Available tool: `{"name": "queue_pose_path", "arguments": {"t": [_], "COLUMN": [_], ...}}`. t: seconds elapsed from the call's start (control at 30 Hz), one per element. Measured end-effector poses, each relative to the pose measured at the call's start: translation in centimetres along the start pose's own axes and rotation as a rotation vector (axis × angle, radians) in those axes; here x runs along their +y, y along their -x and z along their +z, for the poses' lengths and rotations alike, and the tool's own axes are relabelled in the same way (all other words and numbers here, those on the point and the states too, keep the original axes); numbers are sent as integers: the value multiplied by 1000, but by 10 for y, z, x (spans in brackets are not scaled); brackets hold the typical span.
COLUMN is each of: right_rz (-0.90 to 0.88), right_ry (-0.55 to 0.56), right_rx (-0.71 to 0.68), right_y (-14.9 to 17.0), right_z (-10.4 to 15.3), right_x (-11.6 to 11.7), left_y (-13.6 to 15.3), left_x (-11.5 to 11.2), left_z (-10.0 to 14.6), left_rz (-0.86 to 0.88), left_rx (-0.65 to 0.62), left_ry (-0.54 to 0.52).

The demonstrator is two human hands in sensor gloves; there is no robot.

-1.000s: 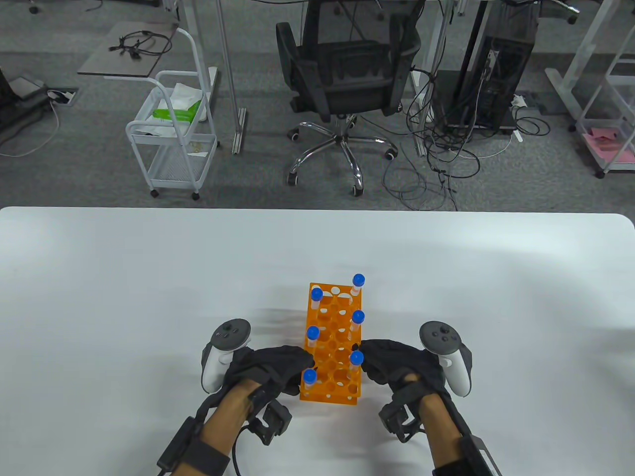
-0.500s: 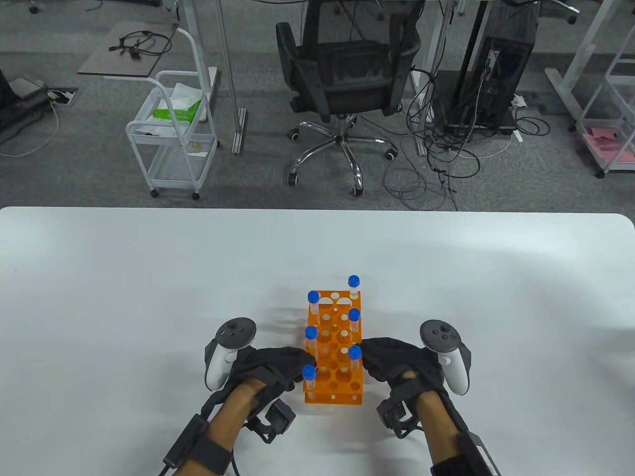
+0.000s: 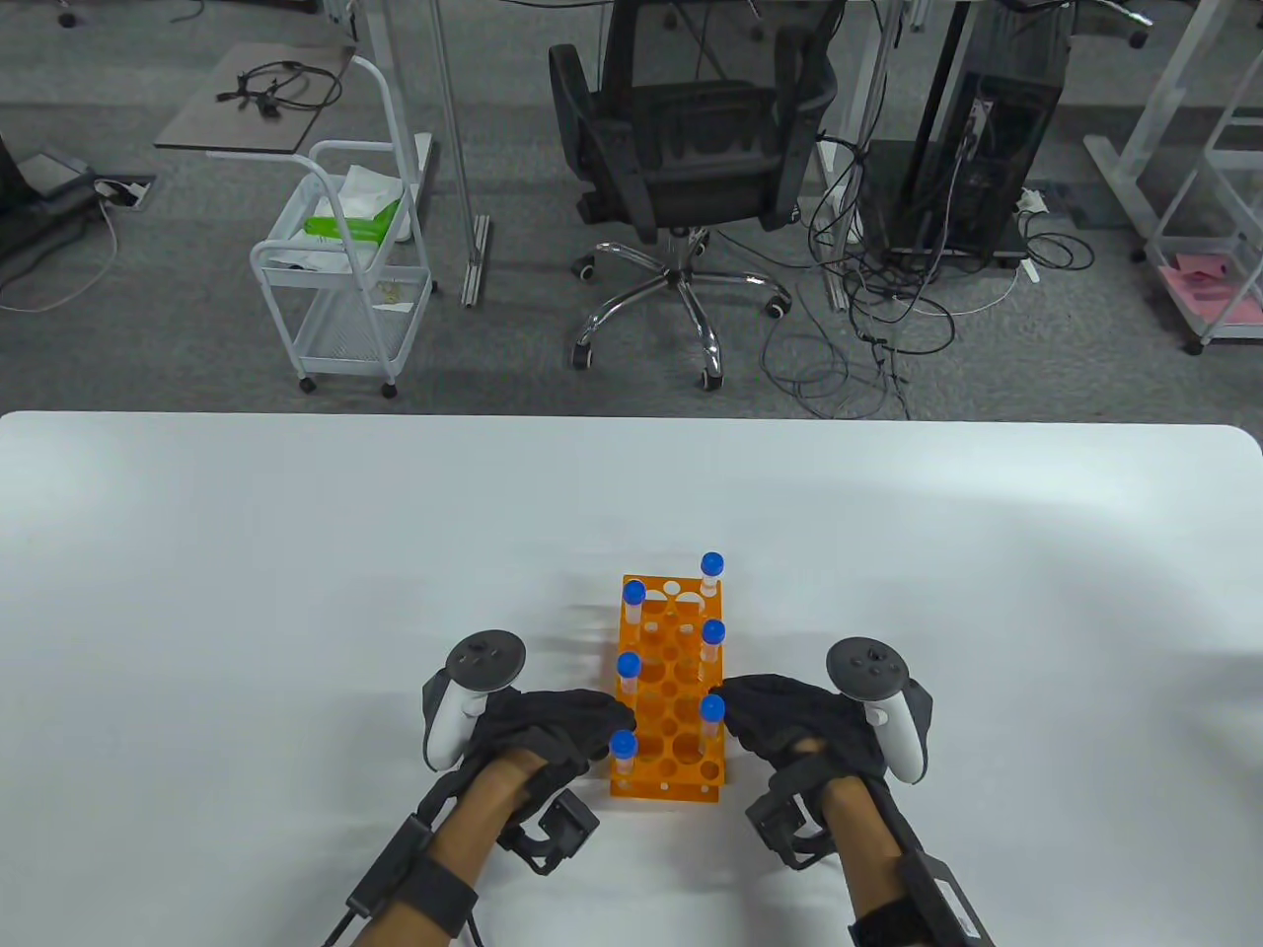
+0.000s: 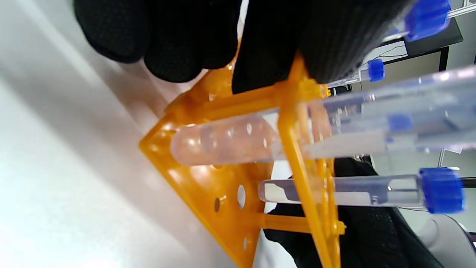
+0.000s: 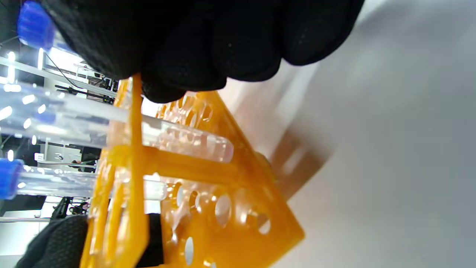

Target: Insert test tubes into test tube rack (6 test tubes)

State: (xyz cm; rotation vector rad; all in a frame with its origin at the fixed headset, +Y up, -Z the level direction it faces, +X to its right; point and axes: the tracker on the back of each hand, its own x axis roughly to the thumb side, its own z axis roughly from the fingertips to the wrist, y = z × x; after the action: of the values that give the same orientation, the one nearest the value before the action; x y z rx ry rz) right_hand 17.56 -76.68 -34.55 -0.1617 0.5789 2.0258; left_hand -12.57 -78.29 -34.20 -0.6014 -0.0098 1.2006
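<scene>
An orange test tube rack [image 3: 673, 702] stands on the white table [image 3: 296, 592], near its front edge. Several clear tubes with blue caps stand upright in it, along its left and right rows, such as one at the front left [image 3: 623, 745] and one at the far right [image 3: 711, 565]. My left hand [image 3: 590, 725] grips the rack's left side and my right hand [image 3: 738, 706] grips its right side. In the left wrist view my fingers [image 4: 178, 41] press on the rack [image 4: 208, 186] beside a tube [image 4: 223, 143]. In the right wrist view my fingers [image 5: 223, 44] press on the rack [image 5: 230, 212].
Beyond the table's far edge stand a black office chair [image 3: 691, 148], a white wire cart [image 3: 345, 286] and cables on the floor. No loose tubes lie on the table.
The rack has shifted a little to the right and turned to stand straighter, held between both hands. Both hands moved with it.
</scene>
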Motion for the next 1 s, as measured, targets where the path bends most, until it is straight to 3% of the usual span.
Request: {"name": "queue_pose_path", "arguments": {"t": [1.0], "right_rz": [177], "right_ry": [97], "right_rx": [15], "right_y": [-3], "right_z": [-5], "right_x": [6], "left_y": [6], "left_x": [-5], "left_z": [-4], "left_rz": [-103], "left_rx": [50], "left_ry": [-3]}}
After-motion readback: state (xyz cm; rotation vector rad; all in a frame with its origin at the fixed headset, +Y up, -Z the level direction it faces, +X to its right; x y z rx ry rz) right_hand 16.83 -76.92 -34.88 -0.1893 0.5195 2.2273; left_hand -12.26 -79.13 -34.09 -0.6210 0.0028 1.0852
